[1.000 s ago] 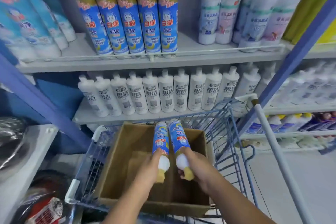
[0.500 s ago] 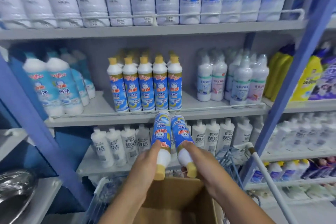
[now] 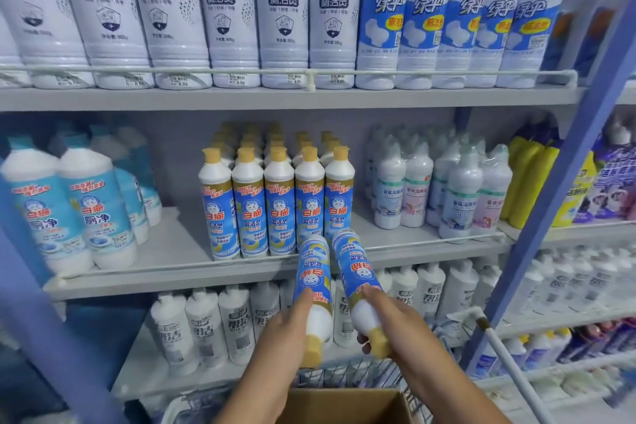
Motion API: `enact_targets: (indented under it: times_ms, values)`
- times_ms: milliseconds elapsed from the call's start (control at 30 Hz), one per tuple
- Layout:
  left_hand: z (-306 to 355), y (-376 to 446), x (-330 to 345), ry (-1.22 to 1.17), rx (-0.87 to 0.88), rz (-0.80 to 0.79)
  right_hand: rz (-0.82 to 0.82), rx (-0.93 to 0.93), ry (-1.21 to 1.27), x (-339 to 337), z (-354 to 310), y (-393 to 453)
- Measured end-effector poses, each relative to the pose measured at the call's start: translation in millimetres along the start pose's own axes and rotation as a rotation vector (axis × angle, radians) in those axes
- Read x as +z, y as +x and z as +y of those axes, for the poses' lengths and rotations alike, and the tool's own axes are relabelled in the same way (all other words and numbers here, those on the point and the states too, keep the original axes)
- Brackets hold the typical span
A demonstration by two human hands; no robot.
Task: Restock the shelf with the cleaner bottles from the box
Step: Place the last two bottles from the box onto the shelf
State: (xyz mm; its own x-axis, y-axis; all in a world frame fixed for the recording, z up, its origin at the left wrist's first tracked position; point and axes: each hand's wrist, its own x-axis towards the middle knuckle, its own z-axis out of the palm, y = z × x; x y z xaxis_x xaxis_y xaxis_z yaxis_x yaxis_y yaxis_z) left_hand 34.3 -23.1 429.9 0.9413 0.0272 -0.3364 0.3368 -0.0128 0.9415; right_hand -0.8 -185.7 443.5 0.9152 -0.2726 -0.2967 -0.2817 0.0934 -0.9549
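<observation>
I see two bare hands raised in front of a store shelf, each gripping one cleaner bottle upside down, yellow cap toward me. My left hand (image 3: pixel 287 330) curls around the white neck of the left bottle (image 3: pixel 314 286), thumb lying up along the blue label. My right hand (image 3: pixel 395 323) wraps the neck of the right bottle (image 3: pixel 358 272) the same way, fingers closed under the cap. The two bottles sit side by side, nearly touching, their bases pointing up and away toward the middle shelf (image 3: pixel 172 272).

The bases overlap the lower front of a row of matching bottles (image 3: pixel 278 206), blue-labelled with yellow caps, standing upright several deep on that shelf. I cannot tell whether the held bottles touch them.

At the bottom edge, the open cardboard box (image 3: pixel 344 406) sits in a wire cart (image 3: pixel 344 377), directly below my wrists. Larger white bottles (image 3: pixel 282 10) fill the shelf above.
</observation>
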Motion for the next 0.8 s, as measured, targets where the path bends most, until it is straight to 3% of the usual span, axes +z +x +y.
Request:
enact_targets:
  times_ms: [533,800]
  values:
    - [16,-3,24,-0.057,-0.048,0.072,-0.103,0.006,-0.056,-17,-4,19]
    - [24,13,28,-0.083,-0.089,0.034,-0.128,0.03,-0.07,-15,-8,36]
